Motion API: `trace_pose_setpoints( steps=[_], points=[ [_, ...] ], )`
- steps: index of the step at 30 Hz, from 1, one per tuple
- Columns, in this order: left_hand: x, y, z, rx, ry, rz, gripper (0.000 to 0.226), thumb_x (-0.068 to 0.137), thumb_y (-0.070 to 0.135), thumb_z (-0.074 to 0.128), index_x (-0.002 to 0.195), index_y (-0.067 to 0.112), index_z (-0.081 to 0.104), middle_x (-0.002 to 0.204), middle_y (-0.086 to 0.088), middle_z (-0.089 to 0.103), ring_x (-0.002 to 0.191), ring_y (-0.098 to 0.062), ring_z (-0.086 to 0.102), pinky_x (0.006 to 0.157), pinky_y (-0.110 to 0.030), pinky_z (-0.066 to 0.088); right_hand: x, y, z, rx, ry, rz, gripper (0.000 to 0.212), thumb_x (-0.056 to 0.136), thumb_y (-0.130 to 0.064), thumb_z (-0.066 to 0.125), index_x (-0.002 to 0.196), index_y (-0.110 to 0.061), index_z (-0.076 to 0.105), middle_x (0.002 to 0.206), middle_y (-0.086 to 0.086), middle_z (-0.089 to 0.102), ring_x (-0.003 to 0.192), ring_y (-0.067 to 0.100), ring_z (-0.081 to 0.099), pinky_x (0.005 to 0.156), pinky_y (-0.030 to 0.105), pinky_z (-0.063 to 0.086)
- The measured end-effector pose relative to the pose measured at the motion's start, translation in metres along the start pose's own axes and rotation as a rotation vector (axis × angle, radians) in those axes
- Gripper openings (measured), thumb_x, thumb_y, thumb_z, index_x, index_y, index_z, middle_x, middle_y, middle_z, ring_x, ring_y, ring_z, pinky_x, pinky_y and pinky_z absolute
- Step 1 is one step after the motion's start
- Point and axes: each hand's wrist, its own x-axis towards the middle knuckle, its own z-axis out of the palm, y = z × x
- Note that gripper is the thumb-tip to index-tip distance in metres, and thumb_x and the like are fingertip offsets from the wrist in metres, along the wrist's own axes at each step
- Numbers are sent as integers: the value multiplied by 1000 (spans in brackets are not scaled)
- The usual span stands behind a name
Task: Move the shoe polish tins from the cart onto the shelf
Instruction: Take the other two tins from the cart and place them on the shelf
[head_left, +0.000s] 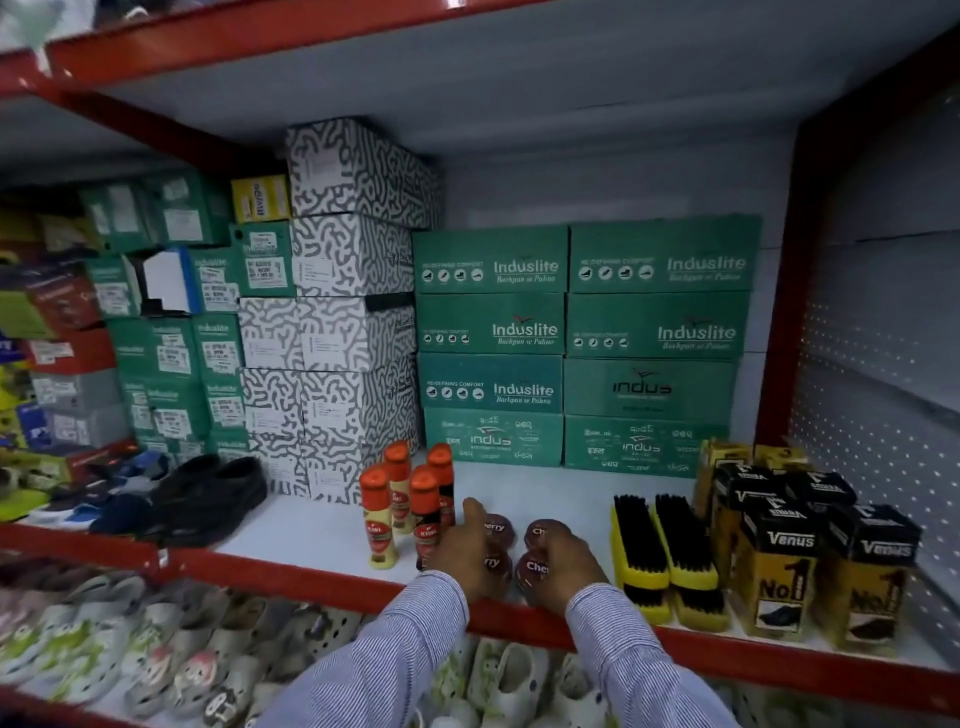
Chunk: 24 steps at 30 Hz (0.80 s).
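Several round dark-red polish tins with "Cherry" lettering sit on the white shelf (311, 530), near its red front edge. The back pair are the rear left tin (500, 528) and rear right tin (543, 532). My left hand (467, 551) rests over the front left tin (496, 566), its fingers curled around the tin and its forefinger raised. My right hand (571, 569) covers the right side of the front right tin (532, 571). Both tins stand on the shelf. The cart is out of view.
Several orange-capped Kiwi polish bottles (410, 504) stand just left of the tins. Two yellow brushes (665, 556) and yellow-black Venus boxes (795, 551) stand to the right. Green Induslite boxes (582, 343) fill the back. Black shoes (213, 493) lie at left; pale clogs (156, 644) below.
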Motion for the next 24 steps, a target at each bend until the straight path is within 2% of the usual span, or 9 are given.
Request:
trace_pose_setpoints(
  steps=[3, 7, 9, 11, 14, 17, 24],
  points=[
    [3, -3, 4, 8, -21, -15, 72, 80, 21, 77, 133, 5, 30, 123, -18, 63, 111, -36, 65, 94, -43, 54, 4, 4, -2, -21, -41, -22, 39, 80, -24, 68, 118, -17, 60, 122, 11, 64, 112, 26, 65, 97, 27, 52],
    [10, -10, 4, 14, -62, -11, 70, 77, 22, 78, 132, 9, 39, 125, -14, 66, 116, -32, 64, 94, -36, 54, 13, 8, -11, -71, -115, -24, 56, 75, -26, 78, 127, -17, 60, 133, 6, 61, 124, 23, 59, 106, 24, 46],
    [18, -10, 1, 22, -47, 7, 58, 76, 21, 76, 126, 9, 49, 123, -13, 68, 117, -31, 65, 94, -34, 54, 22, 8, -17, -76, -117, 1, 50, 73, -25, 80, 121, -18, 65, 129, 6, 64, 121, 23, 61, 101, 23, 46],
    [29, -6, 0, 41, -19, 15, 47, 77, 20, 75, 119, 8, 58, 119, -14, 71, 114, -31, 66, 93, -34, 55, 32, 6, -22, -43, -46, 22, 36, 78, -24, 76, 113, -17, 71, 124, 6, 70, 117, 23, 64, 95, 23, 47],
    [45, -1, 4, 80, 22, 19, 35, 84, 27, 71, 112, 6, 66, 115, -16, 72, 111, -33, 67, 90, -35, 55, 45, 6, -21, 15, 63, 51, 35, 82, -21, 71, 117, -18, 71, 128, 6, 68, 118, 24, 65, 100, 26, 48],
    [58, -3, 13, 95, 28, -13, 33, 89, 30, 64, 103, 1, 67, 110, -21, 72, 106, -38, 67, 84, -36, 54, 55, 7, -13, 14, 70, 49, 38, 81, -20, 70, 120, -17, 71, 128, 7, 70, 119, 25, 65, 103, 30, 51],
    [80, -11, 26, 176, 6, -33, 34, 90, 33, 58, 103, 5, 73, 112, -19, 71, 108, -39, 67, 85, -37, 55, 73, 13, 1, -21, 81, 51, 21, 77, -24, 73, 93, -15, 82, 101, 9, 79, 102, 27, 72, 88, 33, 59]
  ],
)
